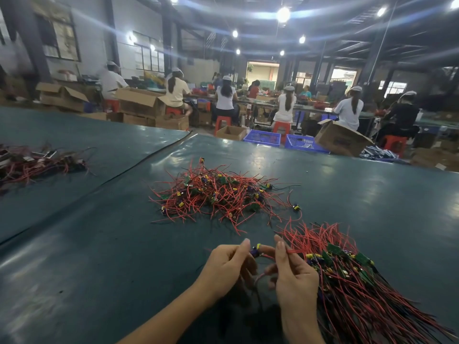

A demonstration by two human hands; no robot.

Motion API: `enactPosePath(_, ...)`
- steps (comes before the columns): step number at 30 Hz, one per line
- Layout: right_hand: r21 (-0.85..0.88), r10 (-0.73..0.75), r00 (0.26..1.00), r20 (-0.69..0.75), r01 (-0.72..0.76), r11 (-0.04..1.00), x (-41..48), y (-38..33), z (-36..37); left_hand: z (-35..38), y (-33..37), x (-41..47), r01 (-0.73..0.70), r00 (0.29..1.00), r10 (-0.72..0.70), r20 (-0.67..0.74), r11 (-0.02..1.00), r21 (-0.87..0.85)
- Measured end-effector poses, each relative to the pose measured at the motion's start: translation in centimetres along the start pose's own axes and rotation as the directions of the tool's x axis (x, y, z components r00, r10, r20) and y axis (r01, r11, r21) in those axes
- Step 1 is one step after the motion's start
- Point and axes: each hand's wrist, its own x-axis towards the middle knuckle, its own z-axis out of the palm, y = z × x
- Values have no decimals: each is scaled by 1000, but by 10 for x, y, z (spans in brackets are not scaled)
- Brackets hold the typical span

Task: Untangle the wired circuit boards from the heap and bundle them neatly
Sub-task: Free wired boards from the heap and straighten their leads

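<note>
A tangled heap of small green circuit boards with red and black wires (218, 194) lies in the middle of the dark green table. To the right, an aligned bundle of boards and wires (352, 274) fans out toward the near edge. Between them, my left hand (226, 264) and my right hand (293, 271) both hold one wired board (255, 252) just above the table. My left fingers pinch its blue and yellow component end. My right thumb and fingers pinch its red wires, which run toward the bundle.
Another pile of red-wired parts (37, 162) sits at the far left of the table (99, 244). A black seam crosses the table covering diagonally. Beyond the far edge stand cardboard boxes (340, 140), blue crates (263, 137) and several seated workers.
</note>
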Motion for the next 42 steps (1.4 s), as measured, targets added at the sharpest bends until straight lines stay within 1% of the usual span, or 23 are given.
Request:
enactPosePath(1,54,10,1000,3,-10,998,-1,-1,0,0,-2,1,52,999,-52,-4,998,42)
enactPosePath(2,94,15,1000,6,-15,995,-2,-2,1,1,-3,2,98,995,-98,-3,994,47)
enactPosePath(4,141,17,1000,18,-19,990,-3,-4,1,2,-2,3,153,988,-153,-11,988,-2)
enactPosePath(5,157,14,999,32,-19,987,-4,-5,1,2,-1,2,165,986,-167,-17,984,-64)
enactPosePath(7,171,19,998,53,-28,985,-5,-6,2,3,4,1,162,985,-172,-19,958,-235)
enactPosePath(9,182,39,997,60,-49,982,-5,-7,2,2,9,0,152,984,-175,-37,926,-345)
enactPosePath(13,167,68,998,12,-69,983,-4,-6,1,1,10,2,160,972,-224,-70,852,-499)
enactPosePath(17,80,149,988,-31,-147,986,0,-1,-1,-2,9,2,156,975,-216,-43,814,-560)
enactPosePath(21,24,171,985,11,-172,985,-5,2,4,-2,9,-1,130,989,-149,1,858,-497)
enactPosePath(23,-4,147,989,2,-147,989,-7,2,6,0,9,-1,116,991,-132,-1,871,-478)
enactPosePath(26,-39,100,995,-18,-100,994,-7,2,6,1,10,-2,135,989,-148,9,876,-464)
enactPosePath(30,-91,59,998,14,-57,994,-10,0,9,3,10,-4,141,990,-136,39,941,-306)
enactPosePath(33,-44,124,992,-4,-124,991,-7,-3,6,3,11,-4,43,999,-43,7,976,-212)
enactPosePath(37,115,256,959,-119,-243,963,9,-13,-4,4,14,-3,-21,999,29,43,985,-173)
enactPosePath(39,198,281,947,-159,-248,948,18,-20,-14,2,18,-3,-45,997,55,58,985,-166)
enactPosePath(42,294,284,942,-177,-225,929,26,-25,-27,-4,20,-2,-74,992,88,86,984,-163)
